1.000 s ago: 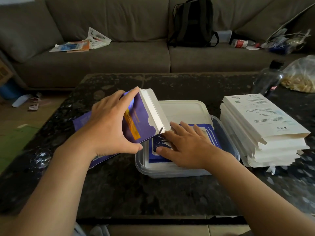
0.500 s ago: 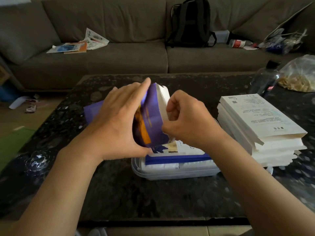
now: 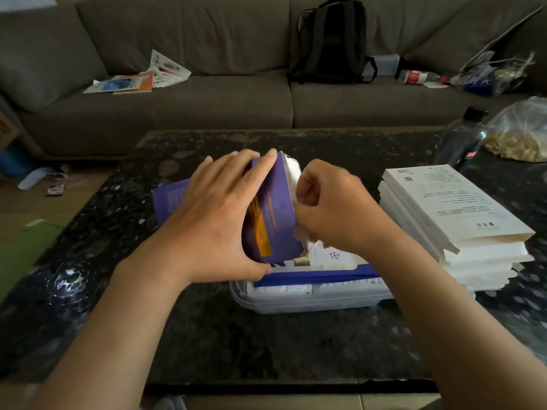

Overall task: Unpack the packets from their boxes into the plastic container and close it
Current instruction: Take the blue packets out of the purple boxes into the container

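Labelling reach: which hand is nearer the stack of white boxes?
Right. The right hand is just left of the stack; the left hand is farther left, gripping the purple box.

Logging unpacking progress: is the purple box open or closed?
Open. The purple box has its white flap folded out; the right hand is curled at that open end while the left hand grips it.

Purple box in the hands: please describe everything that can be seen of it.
The purple box looks like cardboard, purple outside with an orange band, white inside. It is tilted above the plastic container, open end to the right. The left hand grips its side, thumb beneath. The right hand pinches a white piece at the open end; flap or packet, I cannot tell.
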A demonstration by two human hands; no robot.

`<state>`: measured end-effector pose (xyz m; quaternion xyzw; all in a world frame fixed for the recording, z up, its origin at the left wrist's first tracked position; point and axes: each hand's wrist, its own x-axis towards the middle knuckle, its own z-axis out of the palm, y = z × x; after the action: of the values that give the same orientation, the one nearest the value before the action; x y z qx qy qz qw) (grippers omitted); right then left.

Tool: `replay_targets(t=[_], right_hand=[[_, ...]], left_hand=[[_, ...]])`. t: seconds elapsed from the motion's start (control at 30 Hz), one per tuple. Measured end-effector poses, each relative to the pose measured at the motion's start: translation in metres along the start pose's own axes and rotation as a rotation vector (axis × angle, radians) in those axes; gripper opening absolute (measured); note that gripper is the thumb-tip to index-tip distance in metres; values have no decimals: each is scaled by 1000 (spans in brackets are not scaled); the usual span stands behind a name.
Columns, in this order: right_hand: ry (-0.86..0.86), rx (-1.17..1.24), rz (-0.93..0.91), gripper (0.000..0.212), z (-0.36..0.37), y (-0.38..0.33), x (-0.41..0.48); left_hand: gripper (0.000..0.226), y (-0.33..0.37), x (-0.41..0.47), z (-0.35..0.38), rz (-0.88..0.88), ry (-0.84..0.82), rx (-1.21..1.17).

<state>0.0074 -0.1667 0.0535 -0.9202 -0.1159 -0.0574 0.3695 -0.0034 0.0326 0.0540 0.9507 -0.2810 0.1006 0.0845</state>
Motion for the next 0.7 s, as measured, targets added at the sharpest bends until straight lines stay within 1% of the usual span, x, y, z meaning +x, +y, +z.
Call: replay_targets(t=[0.03, 0.07, 0.1, 0.17, 0.23, 0.27, 0.33, 0.43, 0.57, 0.7], right_hand=[[53, 43, -5, 13, -3, 0, 0], [82, 135, 11, 9, -7, -1, -1], [69, 263, 42, 9, -12, -3, -2], [-59, 473, 95, 11, -18, -8, -4], [-150, 462, 87, 9, -17, -10, -6], [-147, 433, 84, 9, -16, -9, -7], [-99, 426, 106, 7, -16, -6, -6], [5, 532, 176, 2, -27, -4, -7], [195, 750, 310, 15, -43, 5, -10], [337, 937, 410, 20, -59, 17, -20]], left_hand=[[146, -1, 0, 0, -12, -11, 4], [146, -2, 0, -1, -23, -23, 7], [146, -2, 0, -1, -29, -34, 10], [144, -1, 1, -1, -19, -43, 14], [143, 3, 3, -1, -2, -38, 19], [143, 5, 5, 0, 5, -31, 25], [142, 7, 8, 2, 20, -7, 49], [130, 9, 13, 10, 21, 92, 82], [103, 16, 24, 24, -24, 310, 56], [82, 34, 39, 34, -22, 440, 17]])
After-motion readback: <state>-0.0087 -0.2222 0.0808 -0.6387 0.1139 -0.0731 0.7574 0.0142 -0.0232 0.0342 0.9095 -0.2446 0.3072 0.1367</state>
